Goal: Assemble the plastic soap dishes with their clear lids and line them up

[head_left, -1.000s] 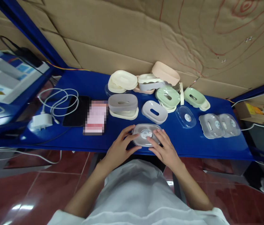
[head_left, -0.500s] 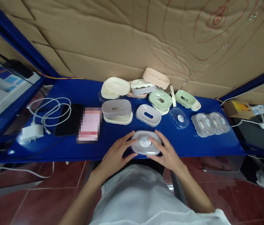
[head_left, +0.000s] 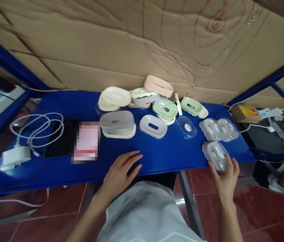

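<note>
My right hand (head_left: 224,173) grips the near end of a grey soap dish with a clear lid (head_left: 215,155), thumb on one side and fingers on the other. This dish is at the table's right front, just below two similar lidded soap dishes (head_left: 219,129). My left hand (head_left: 123,169) rests near the front edge with its fingers stretched out and nothing in them. Beyond it sit a loose grey soap dish with a slot (head_left: 153,126) and a loose clear lid (head_left: 186,127). A deeper grey soap dish part (head_left: 116,121) stands on a cream one at the left.
Cream, peach and green soap dish parts (head_left: 164,108) are heaped at the back against a cardboard wall (head_left: 94,50). A white charger with cable (head_left: 17,156), a black phone-like slab (head_left: 61,141) and a blurred-out screen (head_left: 86,143) lie left on the blue table (head_left: 167,154).
My right hand has carried the lidded soap dish from the front middle to the right. My left hand has let go of it and stayed near the front edge. The view has shifted right.
</note>
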Motion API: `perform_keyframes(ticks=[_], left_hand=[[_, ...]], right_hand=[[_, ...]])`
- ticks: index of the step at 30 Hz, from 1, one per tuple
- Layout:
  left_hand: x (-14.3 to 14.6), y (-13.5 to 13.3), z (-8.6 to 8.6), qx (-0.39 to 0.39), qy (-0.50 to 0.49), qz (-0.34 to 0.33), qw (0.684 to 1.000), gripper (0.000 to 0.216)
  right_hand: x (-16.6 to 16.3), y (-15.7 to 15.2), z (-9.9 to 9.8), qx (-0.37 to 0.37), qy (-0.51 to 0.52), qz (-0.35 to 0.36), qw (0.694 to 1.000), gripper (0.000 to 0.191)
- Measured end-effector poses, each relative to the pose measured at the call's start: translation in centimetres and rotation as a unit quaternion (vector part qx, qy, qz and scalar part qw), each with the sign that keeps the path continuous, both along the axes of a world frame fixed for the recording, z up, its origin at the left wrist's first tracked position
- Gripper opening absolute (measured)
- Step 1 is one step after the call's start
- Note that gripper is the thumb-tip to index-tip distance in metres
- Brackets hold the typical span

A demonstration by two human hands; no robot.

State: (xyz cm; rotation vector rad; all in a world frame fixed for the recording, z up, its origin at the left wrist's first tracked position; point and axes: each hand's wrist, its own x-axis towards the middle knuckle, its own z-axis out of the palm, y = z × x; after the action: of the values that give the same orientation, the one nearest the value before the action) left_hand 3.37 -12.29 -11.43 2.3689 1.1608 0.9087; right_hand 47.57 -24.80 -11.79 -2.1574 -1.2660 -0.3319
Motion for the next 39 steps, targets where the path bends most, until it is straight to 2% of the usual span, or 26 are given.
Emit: perform_keyframes(ticks=[4,8,11,13,16,19,21,26,28,30,32,34,35,36,37,39], left_hand=[[-0.1,-0.2,0.3,-0.001,0.004,-0.004,1.0,0.03],[-0.1,-0.3,0.3,0.001,0.004,-0.003,1.0,0.026],[-0.1,-0.3,0.3,0.0,0.001,0.002,1.0,0.025],[0.0,-0.3,0.3,-0.001,-0.001,0.005,1.0,0.024],[0.0,-0.2,0.3,-0.002,-0.001,0.006,1.0,0.024],[0.2,-0.2,0.4,-0.003,-0.003,0.005,1.0,0.024],[0.2,-0.2,0.3,-0.005,-0.004,0.009,1.0,0.024],[0.2,-0.4,0.2,-0.023,0.007,0.009,1.0,0.025],[0.2,-0.4,0.3,-0.028,0.013,0.004,1.0,0.028],[0.2,-0.4,0.5,-0.029,0.018,0.009,0.999,0.034],[0.3,-0.3,0.7,-0.017,0.026,0.025,0.999,0.042],[0.6,-0.1,0.8,0.005,0.044,0.034,0.998,0.047],[0.7,0.1,0.8,0.014,0.06,0.028,0.998,0.047],[0.9,0.2,0.8,0.019,0.079,0.015,0.997,0.045],[1.1,0.3,0.8,0.019,0.097,0.001,0.995,0.043],[1.3,0.4,0.8,0.009,0.12,-0.019,0.993,0.039]], right_hand=[[3.4,2.1,-0.1,-0.003,0.004,0.062,0.998,0.094],[9.1,3.4,0.6,-0.071,-0.037,0.135,0.988,0.085],[12.1,3.8,1.2,-0.114,-0.092,0.117,0.982,0.072],[12.4,3.9,1.5,-0.129,-0.119,0.091,0.98,0.068],[9.9,4.3,2.3,-0.146,-0.146,0.09,0.974,0.064],[4.8,6.1,3.5,-0.133,-0.105,0.203,0.964,0.061],[0.8,8.4,4.2,-0.119,-0.079,0.287,0.947,0.058],[-8.0,15.2,4.4,-0.113,-0.119,0.339,0.926,0.063],[-10.4,16.8,4.3,-0.129,-0.113,0.405,0.898,0.06],[-11.9,17.3,4.4,-0.146,-0.094,0.487,0.856,0.05],[-12.4,17.2,5.0,-0.157,-0.055,0.559,0.812,0.047],[-11.7,17.1,5.9,-0.161,-0.003,0.598,0.785,0.048],[-11.0,17.4,6.4,-0.16,0.018,0.601,0.783,0.048],[-10.0,18.0,6.8,-0.153,0.027,0.588,0.794,0.047],[-8.9,18.9,7.1,-0.141,0.023,0.558,0.818,0.046],[-6.4,21.6,7.3,-0.121,-0.026,0.441,0.889,0.044]])
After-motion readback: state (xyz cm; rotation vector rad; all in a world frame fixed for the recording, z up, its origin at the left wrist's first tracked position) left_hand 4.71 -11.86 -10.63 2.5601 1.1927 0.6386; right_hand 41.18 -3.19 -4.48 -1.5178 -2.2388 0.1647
